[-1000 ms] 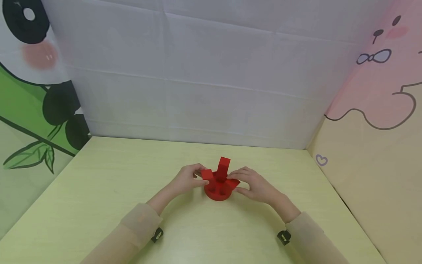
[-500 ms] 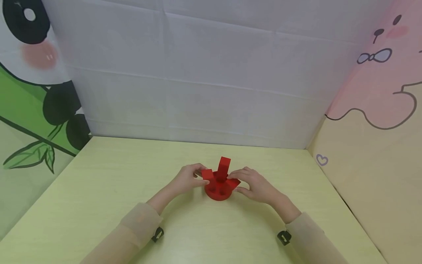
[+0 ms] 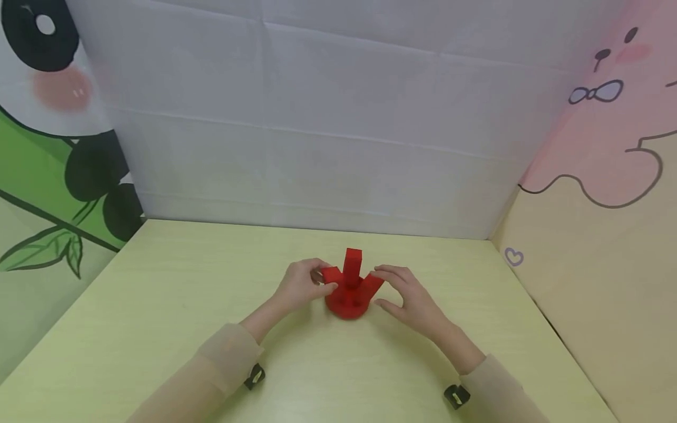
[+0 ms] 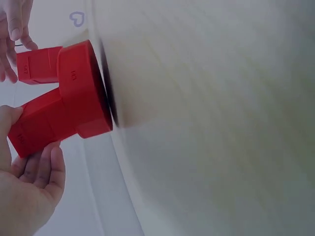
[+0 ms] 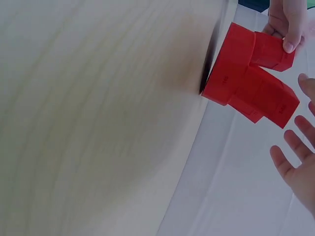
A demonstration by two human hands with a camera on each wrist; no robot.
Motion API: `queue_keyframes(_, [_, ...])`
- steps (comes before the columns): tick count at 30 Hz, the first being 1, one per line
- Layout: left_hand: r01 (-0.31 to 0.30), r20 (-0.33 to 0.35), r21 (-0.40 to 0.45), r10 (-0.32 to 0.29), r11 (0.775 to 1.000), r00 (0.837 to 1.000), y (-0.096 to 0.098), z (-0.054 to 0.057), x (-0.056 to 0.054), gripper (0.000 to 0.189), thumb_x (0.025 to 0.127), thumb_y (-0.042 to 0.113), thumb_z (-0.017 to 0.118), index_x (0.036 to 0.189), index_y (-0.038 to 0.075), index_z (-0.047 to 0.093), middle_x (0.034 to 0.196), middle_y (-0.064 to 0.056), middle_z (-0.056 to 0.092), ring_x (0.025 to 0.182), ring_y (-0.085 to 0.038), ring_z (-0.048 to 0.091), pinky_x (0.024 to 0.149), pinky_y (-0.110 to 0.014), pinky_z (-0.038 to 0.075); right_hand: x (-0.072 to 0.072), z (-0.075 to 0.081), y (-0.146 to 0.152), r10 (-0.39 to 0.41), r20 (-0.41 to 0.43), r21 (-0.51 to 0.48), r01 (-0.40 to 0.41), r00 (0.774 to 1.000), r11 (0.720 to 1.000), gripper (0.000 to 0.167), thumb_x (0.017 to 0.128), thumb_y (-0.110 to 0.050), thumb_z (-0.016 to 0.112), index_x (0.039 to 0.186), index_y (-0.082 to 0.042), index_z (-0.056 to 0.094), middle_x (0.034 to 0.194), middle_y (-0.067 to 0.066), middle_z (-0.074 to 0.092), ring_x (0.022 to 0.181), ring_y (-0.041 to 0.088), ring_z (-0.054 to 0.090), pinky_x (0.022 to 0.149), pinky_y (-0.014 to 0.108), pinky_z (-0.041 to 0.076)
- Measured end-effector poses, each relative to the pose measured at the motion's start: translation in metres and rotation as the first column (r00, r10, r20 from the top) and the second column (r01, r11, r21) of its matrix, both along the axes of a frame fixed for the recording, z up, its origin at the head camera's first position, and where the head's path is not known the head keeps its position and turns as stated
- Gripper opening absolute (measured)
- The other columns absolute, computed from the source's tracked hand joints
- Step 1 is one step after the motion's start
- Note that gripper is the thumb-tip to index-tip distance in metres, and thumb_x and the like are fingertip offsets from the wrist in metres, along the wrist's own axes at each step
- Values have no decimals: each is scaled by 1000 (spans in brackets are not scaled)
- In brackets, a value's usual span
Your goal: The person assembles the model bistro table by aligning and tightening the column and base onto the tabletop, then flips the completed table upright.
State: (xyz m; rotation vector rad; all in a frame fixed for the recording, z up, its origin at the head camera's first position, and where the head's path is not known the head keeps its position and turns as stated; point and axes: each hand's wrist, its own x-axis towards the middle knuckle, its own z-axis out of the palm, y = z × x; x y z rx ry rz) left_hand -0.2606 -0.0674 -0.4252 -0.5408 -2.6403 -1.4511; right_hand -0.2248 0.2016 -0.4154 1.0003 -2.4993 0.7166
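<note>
A red round base point(image 3: 346, 310) stands on the table with three red rectangular blocks rising from it. One is the tall back block point(image 3: 352, 267); the left block point(image 3: 331, 273) and right block point(image 3: 372, 286) slant outward. My left hand point(image 3: 300, 286) pinches the left block between thumb and fingers, as the left wrist view also shows. Beside the right block, my right hand point(image 3: 415, 301) has its fingers spread; the right wrist view shows a gap between this hand point(image 5: 301, 169) and the block point(image 5: 269, 96). Small printed marks on the red parts are too blurred to read.
The pale yellow table point(image 3: 211, 264) runs back to a grey-white cloth wall point(image 3: 328, 135). Painted cartoon panels flank it, a green and white one point(image 3: 47, 147) at left and a pink one point(image 3: 608, 141) at right. Dark wrist devices point(image 3: 457, 396) hang below both sleeves.
My right hand has let go of the right block and its fingers have opened. The red piece has turned, so the back block shifted left and the right block swung. My left hand keeps its hold.
</note>
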Motion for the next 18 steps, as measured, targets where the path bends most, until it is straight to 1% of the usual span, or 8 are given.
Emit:
queue_keyframes(4, [-103,-25,15,104,995,994,1,4,0,28,76,22,77,101,13,69,79,5,66,69,-12,60,59,-25,51,2,0,-6,-4,-77,-18,3,997,1000,61,78,-16,77,133,-17,51,133,1,51,122,19,45,97,37,46])
queue_keyframes(8, [-180,-51,31,181,983,982,2,18,5,30,77,25,76,103,12,68,81,2,66,71,-14,60,58,-25,51,2,2,-14,-11,-174,-32,6,985,999,61,75,-16,79,131,-15,53,132,4,52,121,22,46,95,41,46])
queue_keyframes(13, [-225,-83,62,230,972,970,3,40,12,32,78,27,76,104,10,66,84,-1,65,73,-16,60,56,-25,51,1,4,-25,-7,-254,-59,-8,967,998,57,74,-17,80,126,-13,57,128,5,55,117,24,49,93,44,45])
queue_keyframes(15, [-240,-94,72,246,968,965,3,48,15,32,78,26,76,104,10,66,83,-2,65,73,-17,60,56,-25,51,0,4,-30,8,-274,-49,-22,962,999,54,74,-18,79,124,-13,58,125,5,57,115,23,51,91,43,45])
queue_keyframes(18, [-264,-85,82,271,961,959,1,58,20,32,78,26,76,104,9,66,83,-3,65,73,-18,60,56,-26,52,1,2,-36,31,-290,-22,-39,956,999,53,74,-20,80,122,-13,59,123,4,58,111,21,53,87,40,47])
